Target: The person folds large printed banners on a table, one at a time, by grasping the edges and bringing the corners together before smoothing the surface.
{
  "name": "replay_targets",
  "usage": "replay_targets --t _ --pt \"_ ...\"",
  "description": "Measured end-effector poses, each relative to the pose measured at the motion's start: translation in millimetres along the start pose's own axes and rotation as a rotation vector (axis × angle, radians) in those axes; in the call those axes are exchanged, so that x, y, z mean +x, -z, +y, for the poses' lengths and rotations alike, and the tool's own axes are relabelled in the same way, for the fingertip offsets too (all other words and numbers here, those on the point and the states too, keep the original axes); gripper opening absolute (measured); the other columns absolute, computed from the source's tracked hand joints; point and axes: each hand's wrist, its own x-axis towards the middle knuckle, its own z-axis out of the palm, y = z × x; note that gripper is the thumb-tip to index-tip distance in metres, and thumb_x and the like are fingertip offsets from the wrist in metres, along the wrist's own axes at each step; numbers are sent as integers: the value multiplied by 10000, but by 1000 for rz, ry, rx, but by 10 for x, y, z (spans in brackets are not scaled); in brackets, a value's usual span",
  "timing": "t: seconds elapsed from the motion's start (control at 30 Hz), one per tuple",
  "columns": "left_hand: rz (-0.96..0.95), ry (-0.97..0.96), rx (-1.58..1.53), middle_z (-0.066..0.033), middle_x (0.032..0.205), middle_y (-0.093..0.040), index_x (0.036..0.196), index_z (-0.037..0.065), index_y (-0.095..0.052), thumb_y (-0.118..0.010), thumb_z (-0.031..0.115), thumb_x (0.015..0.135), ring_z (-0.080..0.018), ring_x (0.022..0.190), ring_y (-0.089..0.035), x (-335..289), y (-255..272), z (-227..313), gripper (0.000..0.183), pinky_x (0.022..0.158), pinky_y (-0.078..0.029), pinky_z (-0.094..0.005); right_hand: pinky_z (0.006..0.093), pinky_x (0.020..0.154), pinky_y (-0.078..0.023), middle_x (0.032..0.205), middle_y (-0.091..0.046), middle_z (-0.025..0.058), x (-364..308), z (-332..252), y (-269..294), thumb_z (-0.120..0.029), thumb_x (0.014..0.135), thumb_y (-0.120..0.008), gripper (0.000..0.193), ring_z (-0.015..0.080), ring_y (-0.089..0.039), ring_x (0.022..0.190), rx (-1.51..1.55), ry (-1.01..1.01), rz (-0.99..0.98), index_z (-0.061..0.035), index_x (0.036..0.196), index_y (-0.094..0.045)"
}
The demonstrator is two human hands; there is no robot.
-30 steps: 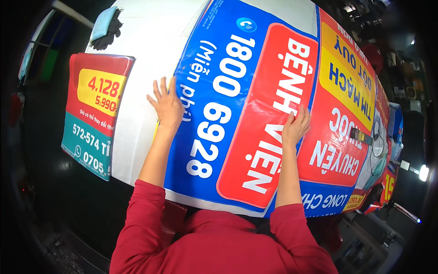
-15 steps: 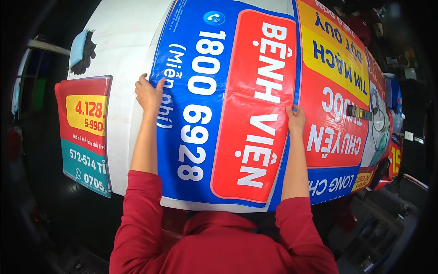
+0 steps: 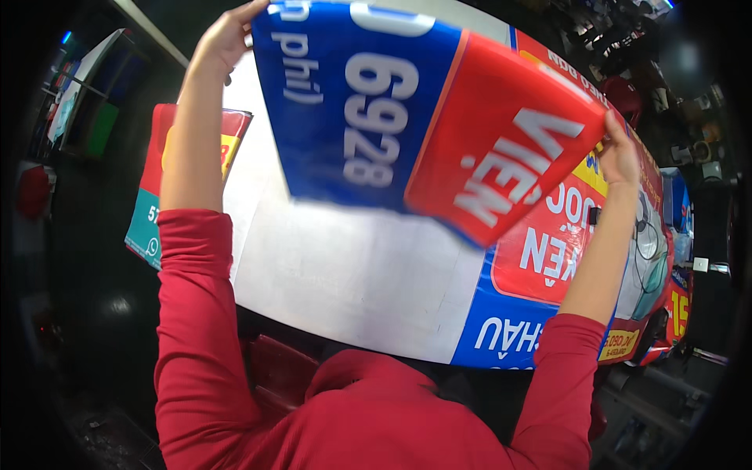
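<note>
One blue-and-red sheet raised above one white table. Left hand and right hand, two total: fingers pinching its opposite edges.

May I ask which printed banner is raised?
The blue-red banner, held in the left hand and right hand; the red-teal banner and rightward banner lie unheld.

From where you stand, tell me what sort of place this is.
Probably a banner workshop: a white table, a blue-and-red printed sheet held between left hand and right hand, and a red-and-teal printed sheet at left.
</note>
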Motion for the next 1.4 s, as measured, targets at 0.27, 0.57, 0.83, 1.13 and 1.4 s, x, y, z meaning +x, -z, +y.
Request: replay_targets --t 0.27,0.57,0.83,1.13,1.4 --pt "63 111 -71 -30 939 -584 1020 64 -592 -616 291 782 -132 872 -537 -1978 169 -99 330 813 -399 -317 318 834 -432 1093 -510 32 -1360 615 141 -228 818 -609 363 114 -479 1006 6 79 68 -41 1110 -503" --pt "508 631 -308 -122 892 -583 958 -22 -499 -596 70 786 -206 834 -570 -3998 -227 -3060 218 737 -463 -356 255 727 -479 908 -593 51 -2778 3295 899 -91 798 -613 184 142 -577 790 96 -430 232 -2 951 -566" --pt "145 736 -41 -112 960 -616 1081 -29 -549 -629 404 764 -170 865 -586 -3438 -543 -2527 543 777 -450 -324 295 781 -452 1070 -558 144 -2290 2983 1084 -514 881 -364 626 196 -569 896 -368 -369 -43 35 1162 -470" --pt "504 -135 387 -93 762 -654 909 6 -634 -646 229 763 -130 657 -619 -3356 211 -1023 267 624 -479 -254 311 579 -375 662 -519 90 -1828 2830 -418 -284 926 -374 402 156 -445 625 -681 249 -68 55 781 -536" --pt "1110 -119 262 -88 849 -613 968 -29 -547 -484 282 894 -112 719 -583 -4320 1566 -1191 326 664 -476 -226 344 534 -401 639 -501 150 -835 2162 -3616 -256 923 -393 309 284 -494 565 -744 810 -310 -7 827 -548"
